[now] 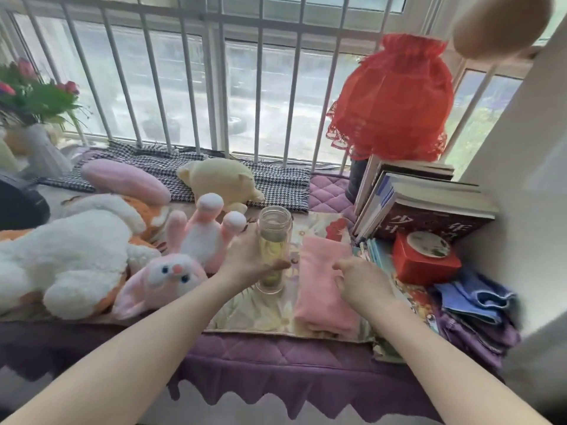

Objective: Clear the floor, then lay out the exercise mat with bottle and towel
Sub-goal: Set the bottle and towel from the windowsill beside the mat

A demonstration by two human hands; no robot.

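A clear glass bottle (274, 231) with yellowish liquid stands upright on the window seat, near its front edge. My left hand (245, 260) is wrapped around its lower half. Just right of the bottle lies a folded pink towel (322, 289). My right hand (360, 279) rests on the towel's right side with fingers curled and spread, holding nothing that I can see. No exercise mat is in view.
Plush toys (76, 256) crowd the seat to the left of the bottle. Stacked books (423, 204), a red box (425, 259) and a red lamp (392, 99) stand at the right. A purple quilted cover (276, 363) hangs over the seat's front edge. White window bars (196, 81) close the back.
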